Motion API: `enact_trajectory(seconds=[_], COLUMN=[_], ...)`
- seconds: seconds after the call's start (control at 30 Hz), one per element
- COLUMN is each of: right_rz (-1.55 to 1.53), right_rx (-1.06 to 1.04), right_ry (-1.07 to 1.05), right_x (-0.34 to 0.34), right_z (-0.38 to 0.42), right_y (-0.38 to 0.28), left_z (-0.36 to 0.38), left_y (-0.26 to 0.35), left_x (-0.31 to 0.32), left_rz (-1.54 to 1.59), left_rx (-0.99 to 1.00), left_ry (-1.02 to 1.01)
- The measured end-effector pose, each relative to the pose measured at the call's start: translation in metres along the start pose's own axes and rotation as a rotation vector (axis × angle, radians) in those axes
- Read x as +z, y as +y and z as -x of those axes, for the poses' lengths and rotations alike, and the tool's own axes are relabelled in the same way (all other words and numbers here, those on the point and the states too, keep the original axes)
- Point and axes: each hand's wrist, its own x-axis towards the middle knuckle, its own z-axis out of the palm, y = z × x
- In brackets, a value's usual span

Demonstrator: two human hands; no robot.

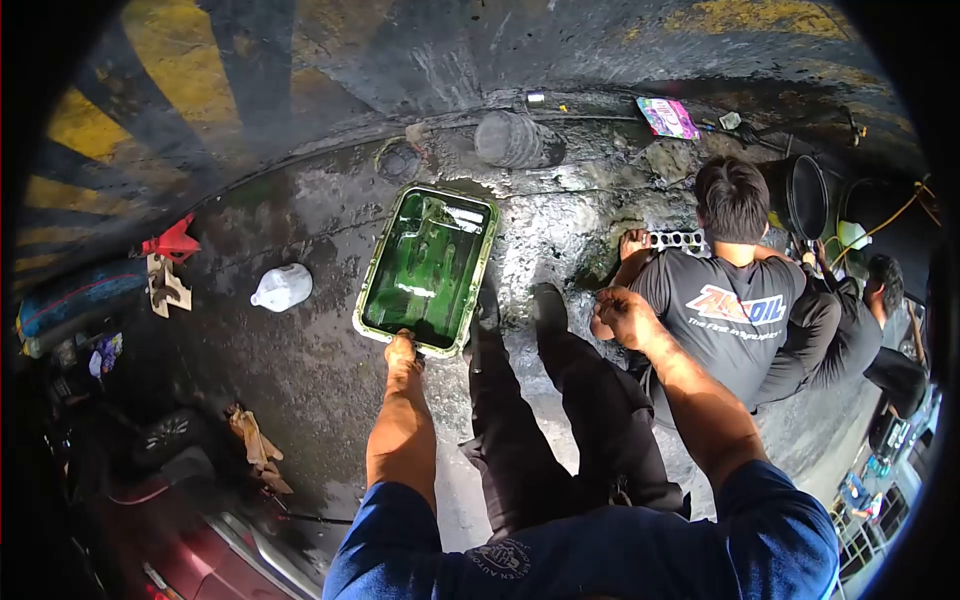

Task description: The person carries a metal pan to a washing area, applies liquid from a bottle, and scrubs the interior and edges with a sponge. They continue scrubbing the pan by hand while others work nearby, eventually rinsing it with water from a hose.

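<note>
My left hand (402, 350) grips the near edge of a rectangular pan (487, 262), its fingers wrapped round the rim. The pan has a pale, greenish rim and a dark green, glossy inside with bright reflections, and it stands just ahead of my feet. My right hand (625, 318) is raised to the right of my legs, its fingers curled together; what they hold, if anything, is too small to make out. Just beyond it, a co-worker in a dark printed shirt (735, 305) crouches with a hand at a metal piece with round holes (678, 240).
A white plastic jug (283, 288) lies left of the pan. Beyond the pan stand a grey bucket (508, 139) and a small round container (398, 160). Black buckets (805, 197) and another crouching person (850, 325) are at right. A red car part (215, 550) is at lower left.
</note>
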Motion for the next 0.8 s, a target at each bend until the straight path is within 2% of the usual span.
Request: enact_trajectory(seconds=[0.03, 0.07, 0.1, 0.2, 0.23, 0.27, 0.33, 0.43, 0.5, 0.57, 0.67, 0.7, 0.8], right_rz=[0.044, 0.101, 0.158, -0.142, -0.168, -0.158, -0.134, -0.092, -0.116, -0.135, -0.265, -0.218, -0.012], right_rx=[-0.037, 0.003, 0.043, 0.150, 0.119, 0.129, 0.148, 0.137, 0.153, 0.194, 0.231, 0.260, 0.213], right_ry=[0.056, 0.070, 0.081, 0.085, 0.127, 0.133, 0.154, 0.139, 0.149, 0.151, 0.138, 0.137, 0.127], right_x=[0.005, 0.006, 0.010, 0.017, 0.025, 0.029, 0.038, 0.048, 0.054, 0.058, 0.065, 0.067, 0.067], right_z=[-0.008, -0.012, -0.013, -0.050, -0.054, -0.065, -0.076, -0.090, -0.097, -0.102, -0.113, -0.116, -0.124], right_y=[-0.004, -0.009, -0.031, 0.021, 0.012, 0.036, 0.037, 0.058, 0.069, 0.072, 0.069, 0.064, 0.043], left_z=[-0.017, -0.035, -0.068, -0.133, -0.151, -0.169, -0.181, -0.220, -0.255, -0.274, -0.272, -0.265, -0.231], left_y=[-0.001, 0.002, -0.008, -0.022, -0.026, -0.029, -0.027, -0.041, -0.024, -0.026, -0.031, -0.025, 0.014], left_x=[0.022, 0.039, 0.055, 0.090, 0.098, 0.106, 0.124, 0.132, 0.126, 0.130, 0.136, 0.137, 0.137], left_rz=[0.124, 0.090, 0.139, 0.157, 0.185, 0.214, 0.176, 0.326, 0.084, -0.437, 0.230, 0.164, 0.000], left_rx=[0.007, -0.084, -0.092, -0.167, -0.191, -0.210, -0.240, -0.269, -0.502, -0.322, -0.360, -0.296, -0.312], left_ry=[-0.027, -0.024, -0.016, -0.048, -0.029, -0.007, 0.043, 0.013, -0.014, 0.020, -0.050, -0.142, -0.194])
